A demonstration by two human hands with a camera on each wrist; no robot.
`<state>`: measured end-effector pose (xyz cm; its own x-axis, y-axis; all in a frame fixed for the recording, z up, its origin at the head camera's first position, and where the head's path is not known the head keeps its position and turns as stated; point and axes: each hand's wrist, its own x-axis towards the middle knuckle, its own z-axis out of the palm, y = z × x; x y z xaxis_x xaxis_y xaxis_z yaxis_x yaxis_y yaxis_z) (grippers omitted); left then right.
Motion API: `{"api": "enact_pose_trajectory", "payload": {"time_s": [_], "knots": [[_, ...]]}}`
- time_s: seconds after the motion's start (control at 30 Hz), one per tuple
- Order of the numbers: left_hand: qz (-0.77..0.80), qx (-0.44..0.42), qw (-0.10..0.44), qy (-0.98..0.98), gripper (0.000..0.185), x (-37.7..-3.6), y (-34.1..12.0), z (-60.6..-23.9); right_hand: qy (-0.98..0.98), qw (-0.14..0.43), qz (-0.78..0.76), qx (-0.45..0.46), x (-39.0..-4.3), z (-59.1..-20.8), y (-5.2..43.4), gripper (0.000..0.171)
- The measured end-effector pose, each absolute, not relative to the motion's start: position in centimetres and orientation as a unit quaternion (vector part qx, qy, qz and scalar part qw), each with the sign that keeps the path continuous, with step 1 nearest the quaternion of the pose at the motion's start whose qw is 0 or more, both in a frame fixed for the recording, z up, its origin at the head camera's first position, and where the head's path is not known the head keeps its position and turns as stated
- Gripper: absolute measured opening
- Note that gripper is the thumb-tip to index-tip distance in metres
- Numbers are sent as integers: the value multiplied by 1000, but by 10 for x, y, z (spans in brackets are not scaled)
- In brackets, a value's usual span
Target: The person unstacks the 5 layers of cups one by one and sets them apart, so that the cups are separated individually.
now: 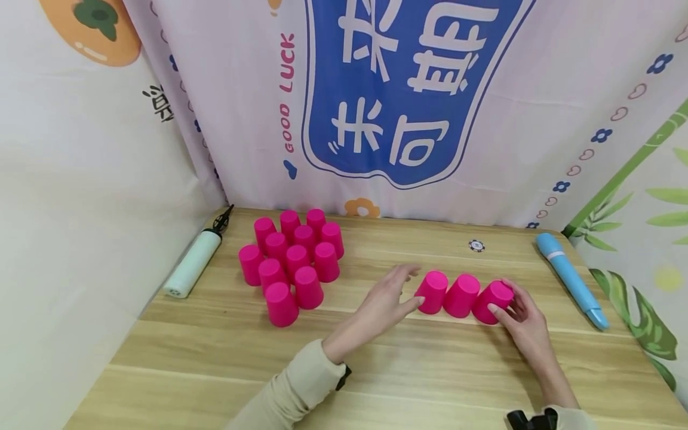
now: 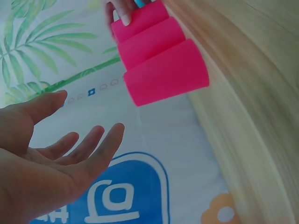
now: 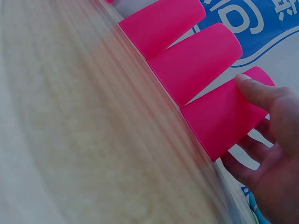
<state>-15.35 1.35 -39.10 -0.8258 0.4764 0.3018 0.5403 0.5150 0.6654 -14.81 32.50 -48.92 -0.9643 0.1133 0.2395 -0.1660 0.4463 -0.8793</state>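
Note:
Three pink cups stand upside down in a row on the table: a left cup, a middle cup and a right cup. My right hand grips the right cup, thumb on its near side and fingers round its far right side. In the right wrist view the thumb presses near the top of that cup, whose rim is down on the wood. Just left of the row is my left hand, its fingers apart and loosely bent. The left wrist view shows a gap between those fingers and the left cup.
A cluster of several upside-down pink cups stands on the table's left half. At the left edge lies a pale green hand pump. A blue tube-shaped thing lies at the right, a round chip towards the back. Printed cloth hangs behind.

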Motion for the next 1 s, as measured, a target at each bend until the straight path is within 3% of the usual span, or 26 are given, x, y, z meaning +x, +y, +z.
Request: {"api": "enact_pose_trajectory", "payload": {"time_s": [0.3, 0.63, 0.83, 1.0], "knots": [[-390, -209, -9, -897, 70, -170, 50, -410, -833, 122, 540, 16, -147, -491, 325, 65], [-377, -174, -23, -909, 63, -180, 67, -423, -837, 120, 534, 12, -147, -490, 324, 65], [-361, -183, -25, -914, 49, -181, 69, -432, -836, 120, 536, 7, -147, -493, 323, 65], [-339, -194, -14, -920, 50, -181, 65, -430, -839, 127, 529, 6, -148, -492, 326, 65]]}}
